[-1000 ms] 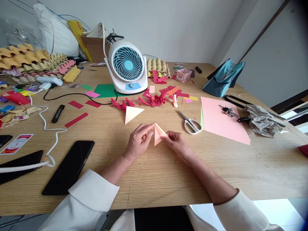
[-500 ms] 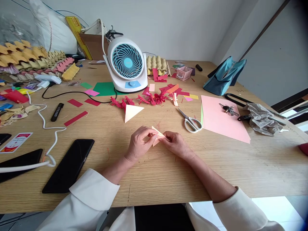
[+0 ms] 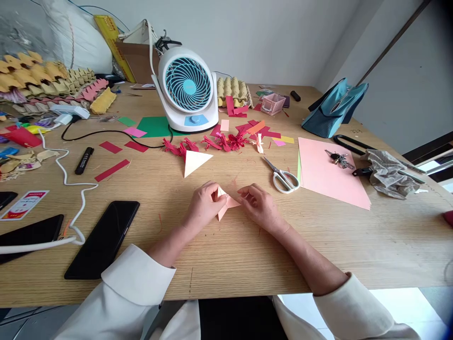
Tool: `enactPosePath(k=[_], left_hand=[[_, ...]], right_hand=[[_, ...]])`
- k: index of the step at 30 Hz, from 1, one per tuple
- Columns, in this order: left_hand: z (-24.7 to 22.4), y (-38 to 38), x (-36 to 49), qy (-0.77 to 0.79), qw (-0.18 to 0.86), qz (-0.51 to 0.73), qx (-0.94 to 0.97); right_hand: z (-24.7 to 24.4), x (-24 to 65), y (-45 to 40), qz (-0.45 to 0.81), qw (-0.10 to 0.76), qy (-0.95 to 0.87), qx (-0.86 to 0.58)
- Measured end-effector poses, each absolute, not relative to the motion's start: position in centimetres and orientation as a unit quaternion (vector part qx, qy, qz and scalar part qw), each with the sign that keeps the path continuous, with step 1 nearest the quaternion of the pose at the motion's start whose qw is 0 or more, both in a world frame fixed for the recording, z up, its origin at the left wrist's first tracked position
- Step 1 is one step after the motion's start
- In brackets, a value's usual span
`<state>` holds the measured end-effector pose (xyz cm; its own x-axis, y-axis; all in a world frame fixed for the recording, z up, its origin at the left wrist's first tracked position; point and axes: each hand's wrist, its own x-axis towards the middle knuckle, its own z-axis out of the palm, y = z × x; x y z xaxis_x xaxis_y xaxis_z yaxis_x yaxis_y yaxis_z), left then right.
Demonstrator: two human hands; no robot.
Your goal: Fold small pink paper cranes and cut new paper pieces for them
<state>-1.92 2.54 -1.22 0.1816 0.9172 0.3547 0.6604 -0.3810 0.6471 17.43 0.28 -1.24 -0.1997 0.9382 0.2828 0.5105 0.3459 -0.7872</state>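
My left hand [image 3: 203, 205] pinches a small folded piece of pale pink paper [image 3: 230, 202] between thumb and fingers, just above the tabletop. The paper has pointed ends showing to the right and below; its left part is hidden by my fingers. My right hand [image 3: 260, 208] is beside the paper's right tip, with fingers half curled and the thumb and forefinger slightly parted. Whether it touches the tip is hard to see. Beyond my hands lies a cream paper triangle [image 3: 195, 162]. A pair of scissors [image 3: 283, 177] with white handles rests to the right.
Crumpled red paper pieces [image 3: 226, 141] lie before a white fan [image 3: 191, 89]. Pink sheets [image 3: 334, 174] bear keys [image 3: 340, 159] at right, near a blue bag [image 3: 332, 111]. At left are a black phone [image 3: 102, 238], a marker [image 3: 84, 160] and a white cable [image 3: 83, 203].
The folded paper has turned in my left hand, and its pointed ends now spread right and downward. My right hand has loosened and drawn slightly back to the right.
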Motion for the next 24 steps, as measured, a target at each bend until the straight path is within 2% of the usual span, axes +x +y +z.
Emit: enactPosePath(k=[5, 13, 17, 24], left_hand=[[-1.2, 2.9, -2.6, 0.580, 0.169, 0.281, 0.746], [-1.2, 3.1, -2.3, 0.586, 0.225, 0.292, 0.721], [-1.7, 2.9, -2.0, 0.602, 0.260, 0.261, 0.708], [-1.4, 2.5, -1.2, 0.645, 0.238, 0.194, 0.700]], right_hand=[[-0.9, 17.2, -0.4, 0.211, 0.349, -0.797, -0.445], [-1.9, 17.0, -0.4, 0.145, 0.256, -0.864, -0.408], [-1.9, 17.1, -0.3, 0.142, 0.259, -0.870, -0.396], [-1.6, 17.1, -0.2, 0.146, 0.282, -0.861, -0.396]])
